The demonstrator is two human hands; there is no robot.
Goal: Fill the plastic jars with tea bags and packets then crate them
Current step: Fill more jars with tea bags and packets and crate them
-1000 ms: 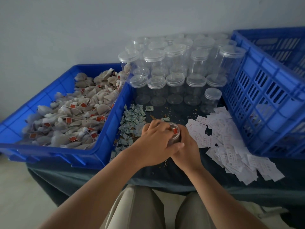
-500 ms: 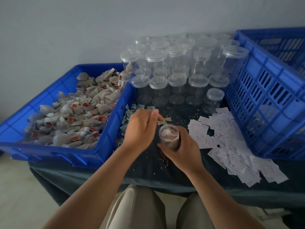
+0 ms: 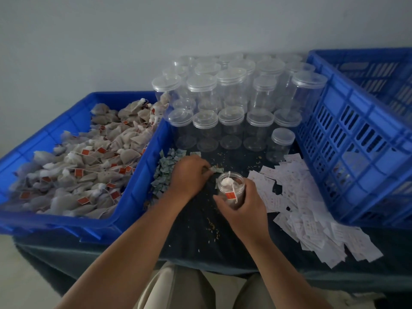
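My right hand grips an open clear plastic jar packed with tea bags, a red tag hanging over its side. My left hand rests fingers-down on the pile of small green packets just left of the jar, fingertips pinched at a packet near the pile's right edge. A blue tray at the left is heaped with tea bags. Several lidded empty jars stand in rows at the back.
A tall blue slotted crate stands at the right. White paper slips are strewn between the crate and my right hand. Tea crumbs dot the dark table cloth. A pale wall stands behind the jars.
My left hand came off the top of the jar and moved left and away onto the green packets. My right hand kept the jar, which now shows its open mouth.
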